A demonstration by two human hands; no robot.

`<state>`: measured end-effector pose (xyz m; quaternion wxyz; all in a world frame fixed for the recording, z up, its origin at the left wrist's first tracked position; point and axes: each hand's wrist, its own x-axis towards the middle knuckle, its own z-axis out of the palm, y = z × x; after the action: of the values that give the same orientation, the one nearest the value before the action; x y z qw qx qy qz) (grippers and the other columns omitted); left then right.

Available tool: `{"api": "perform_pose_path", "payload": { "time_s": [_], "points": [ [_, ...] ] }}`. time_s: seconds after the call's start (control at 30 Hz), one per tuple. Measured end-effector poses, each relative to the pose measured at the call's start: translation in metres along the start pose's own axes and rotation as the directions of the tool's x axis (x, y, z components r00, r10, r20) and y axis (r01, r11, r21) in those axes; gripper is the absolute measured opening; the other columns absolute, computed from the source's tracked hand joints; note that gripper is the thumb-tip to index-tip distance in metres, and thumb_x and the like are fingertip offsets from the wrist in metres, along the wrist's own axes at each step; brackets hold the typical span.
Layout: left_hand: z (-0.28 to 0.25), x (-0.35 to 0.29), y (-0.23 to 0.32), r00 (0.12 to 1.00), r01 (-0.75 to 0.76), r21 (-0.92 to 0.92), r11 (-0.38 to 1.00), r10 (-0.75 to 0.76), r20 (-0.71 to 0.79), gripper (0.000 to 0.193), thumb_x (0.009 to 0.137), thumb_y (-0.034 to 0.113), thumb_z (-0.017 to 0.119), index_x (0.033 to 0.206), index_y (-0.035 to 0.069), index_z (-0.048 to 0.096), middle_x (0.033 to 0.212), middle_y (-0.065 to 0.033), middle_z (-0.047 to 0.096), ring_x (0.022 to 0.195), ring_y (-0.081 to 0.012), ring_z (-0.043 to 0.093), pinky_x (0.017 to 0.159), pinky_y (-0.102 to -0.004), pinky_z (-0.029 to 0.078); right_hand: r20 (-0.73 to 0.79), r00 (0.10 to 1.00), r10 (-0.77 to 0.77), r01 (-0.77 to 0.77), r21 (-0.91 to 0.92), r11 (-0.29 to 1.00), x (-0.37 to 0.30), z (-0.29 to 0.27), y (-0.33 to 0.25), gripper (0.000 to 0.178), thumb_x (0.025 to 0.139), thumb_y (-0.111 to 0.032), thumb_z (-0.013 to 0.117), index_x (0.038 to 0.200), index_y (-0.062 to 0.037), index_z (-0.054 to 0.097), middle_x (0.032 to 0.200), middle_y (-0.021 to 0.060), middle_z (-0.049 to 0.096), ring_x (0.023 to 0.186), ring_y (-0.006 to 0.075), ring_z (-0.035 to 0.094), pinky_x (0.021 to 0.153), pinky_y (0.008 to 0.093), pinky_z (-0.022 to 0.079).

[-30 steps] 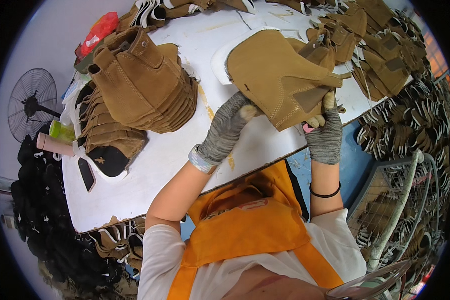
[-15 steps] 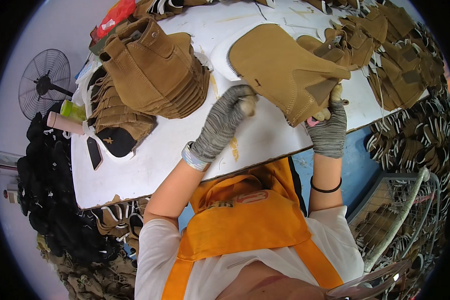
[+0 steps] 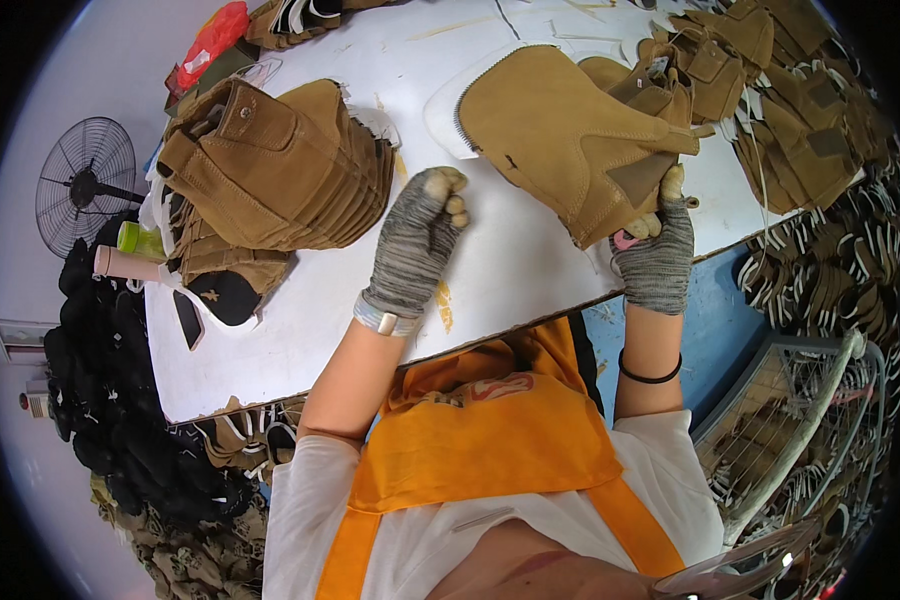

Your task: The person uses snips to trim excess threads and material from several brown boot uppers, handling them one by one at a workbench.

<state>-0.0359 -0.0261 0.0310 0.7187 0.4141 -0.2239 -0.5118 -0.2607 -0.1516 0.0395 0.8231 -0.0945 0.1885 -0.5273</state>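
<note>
A brown boot upper [image 3: 545, 125] is held over the table by my right hand [image 3: 658, 255], with the thumb up at its right edge and the fingers under it. Something small and pink [image 3: 624, 239] shows in the same grip; its kind is hidden. A white lining piece [image 3: 450, 115] sticks out along the upper's stitched left edge. Left of the upper, my left hand [image 3: 415, 240] is raised with its fingers curled in; whether anything is pinched in them cannot be made out. Both hands wear grey knit gloves with pale fingertips. Farther left stands a nested stack of brown boot uppers [image 3: 280, 180].
More brown uppers [image 3: 800, 130] are heaped at the table's right end. A dark phone [image 3: 188, 318] lies near the white table's [image 3: 330, 330] left edge, below a pink cylinder [image 3: 127, 263]. A fan [image 3: 85, 187] stands at left, and a wire cart [image 3: 800, 420] at lower right.
My left hand has drawn back from the upper, leftward and a little toward me. The right hand keeps its grip on the upper almost in place. The head view has shifted slightly.
</note>
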Motion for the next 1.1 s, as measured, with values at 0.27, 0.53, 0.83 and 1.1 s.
{"api": "perform_pose_path", "payload": {
  "time_s": [0.27,0.53,0.83,1.1],
  "points": [
    [0.027,0.006,-0.018,0.977,0.102,-0.21,0.972,-0.058,0.205,0.074,0.08,0.053,0.063,0.127,-0.002,0.043,0.124,-0.0124,0.05,0.118,-0.0257,0.045,0.103,-0.038,0.035,0.373,0.899,-0.232,0.359,-0.32,0.877,0.007,-0.014,0.014,0.036,0.083,-0.029,0.069,0.106,-0.0059,0.053,0.079,-0.0021,0.057,0.054,0.0041,0.04,0.047,0.0174,0.036],
    [0.022,0.013,-0.015,0.891,-0.448,0.654,0.609,0.241,0.385,0.056,0.085,0.036,0.058,0.129,0.005,0.043,0.125,-0.0144,0.051,0.114,-0.0276,0.051,0.095,-0.038,0.044,0.805,0.593,0.027,0.58,-0.45,0.679,-0.035,0.03,0.041,0.053,0.076,-0.011,0.074,0.123,-0.0027,0.051,0.129,0.0116,0.05,0.114,0.0202,0.051,0.093,0.0327,0.045],
    [0.02,0.004,-0.002,0.899,0.43,-0.53,0.731,-0.29,0.329,0.065,0.091,0.058,0.039,0.133,0.009,0.041,0.131,-0.0165,0.048,0.113,-0.0301,0.053,0.089,-0.0444,0.05,0.339,0.938,-0.067,0.3,-0.703,0.645,-0.029,0.047,0.029,0.038,0.084,-0.031,0.068,0.107,-0.0017,0.06,0.08,-0.0015,0.056,0.065,0.0045,0.044,0.06,0.0186,0.037],
    [-0.021,0.019,-0.003,0.933,0.295,-0.742,0.601,-0.016,0.358,0.05,0.096,0.044,0.038,0.129,0.007,0.043,0.138,-0.013,0.041,0.122,-0.0255,0.045,0.103,-0.0412,0.038,0.254,0.965,-0.064,0.251,-0.832,0.494,-0.028,0.044,0.028,0.031,0.085,-0.034,0.067,0.084,-0.0033,0.062,0.065,-0.0029,0.051,0.06,0.0047,0.043,0.057,0.0194,0.038]
  ]
}}
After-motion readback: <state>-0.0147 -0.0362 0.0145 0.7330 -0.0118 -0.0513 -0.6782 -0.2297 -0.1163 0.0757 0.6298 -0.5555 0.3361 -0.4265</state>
